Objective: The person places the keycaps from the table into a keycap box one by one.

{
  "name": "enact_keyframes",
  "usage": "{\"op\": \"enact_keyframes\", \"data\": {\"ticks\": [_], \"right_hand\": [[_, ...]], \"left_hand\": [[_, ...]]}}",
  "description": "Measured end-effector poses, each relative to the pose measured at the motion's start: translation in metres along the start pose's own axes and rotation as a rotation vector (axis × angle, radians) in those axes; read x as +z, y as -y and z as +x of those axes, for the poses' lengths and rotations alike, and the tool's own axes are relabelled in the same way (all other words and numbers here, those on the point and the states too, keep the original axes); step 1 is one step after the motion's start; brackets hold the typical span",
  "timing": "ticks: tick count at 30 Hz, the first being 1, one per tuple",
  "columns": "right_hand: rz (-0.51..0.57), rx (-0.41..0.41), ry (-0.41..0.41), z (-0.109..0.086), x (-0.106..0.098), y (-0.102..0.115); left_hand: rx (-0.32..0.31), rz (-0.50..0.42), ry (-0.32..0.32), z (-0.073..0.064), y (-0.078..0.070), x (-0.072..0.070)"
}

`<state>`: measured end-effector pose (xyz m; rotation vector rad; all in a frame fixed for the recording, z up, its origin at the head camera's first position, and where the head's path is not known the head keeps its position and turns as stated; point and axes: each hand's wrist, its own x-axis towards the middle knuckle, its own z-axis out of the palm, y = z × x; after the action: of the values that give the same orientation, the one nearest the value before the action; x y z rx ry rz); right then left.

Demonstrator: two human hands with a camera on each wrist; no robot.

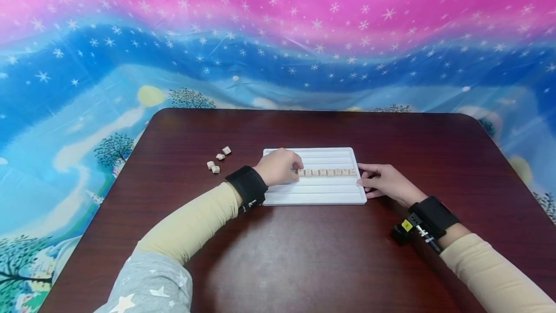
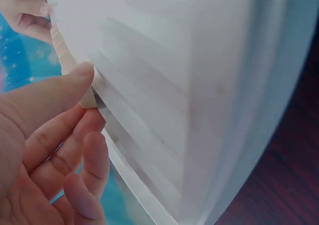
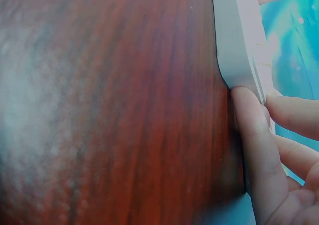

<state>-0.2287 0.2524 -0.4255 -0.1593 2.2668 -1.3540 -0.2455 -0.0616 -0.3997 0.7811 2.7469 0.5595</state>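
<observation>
A white ridged tray (image 1: pixel 317 197) lies on the table, with a row of small beige marked cubes (image 1: pixel 330 172) set along one of its grooves. My left hand (image 1: pixel 278 167) is over the tray's left half, at the left end of that row. In the left wrist view, its thumb and fingers pinch a small beige cube (image 2: pixel 88 99) against the groove; the fingers partly cover it. At the tray's right edge, my right hand (image 1: pixel 386 183) holds the rim between thumb and fingers, as the right wrist view shows at the tray's corner (image 3: pixel 239 65).
Several loose beige cubes (image 1: pixel 215 169) lie on the dark wooden table (image 1: pixel 295 255), left of the tray and beyond my left forearm. A patterned pink and blue cloth (image 1: pixel 278 37) hangs behind the table's far edge. Both wrists wear black straps.
</observation>
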Motion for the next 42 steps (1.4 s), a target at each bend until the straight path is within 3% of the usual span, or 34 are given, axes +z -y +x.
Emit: {"op": "enact_keyframes", "data": {"ticks": [10, 14, 21, 25, 35, 42], "right_hand": [[0.009, 0.003, 0.002, 0.001, 0.0, -0.001], [0.0, 0.008, -0.004, 0.0, -0.001, 0.0], [-0.005, 0.006, -0.002, -0.001, 0.001, 0.0], [-0.006, 0.007, 0.0, -0.001, 0.001, 0.001], [-0.018, 0.012, -0.005, 0.001, 0.001, 0.003], [-0.017, 0.01, -0.009, 0.001, 0.001, 0.002]], "left_hand": [[0.009, -0.08, 0.072, -0.006, 0.01, -0.012], [0.037, -0.094, 0.045, -0.009, 0.016, -0.017], [0.175, -0.115, -0.026, -0.019, 0.028, -0.027], [0.191, -0.1, -0.068, -0.031, 0.041, -0.035], [0.217, -0.063, -0.258, -0.073, 0.084, -0.044], [0.137, -0.064, -0.261, -0.102, 0.111, -0.051]]}}
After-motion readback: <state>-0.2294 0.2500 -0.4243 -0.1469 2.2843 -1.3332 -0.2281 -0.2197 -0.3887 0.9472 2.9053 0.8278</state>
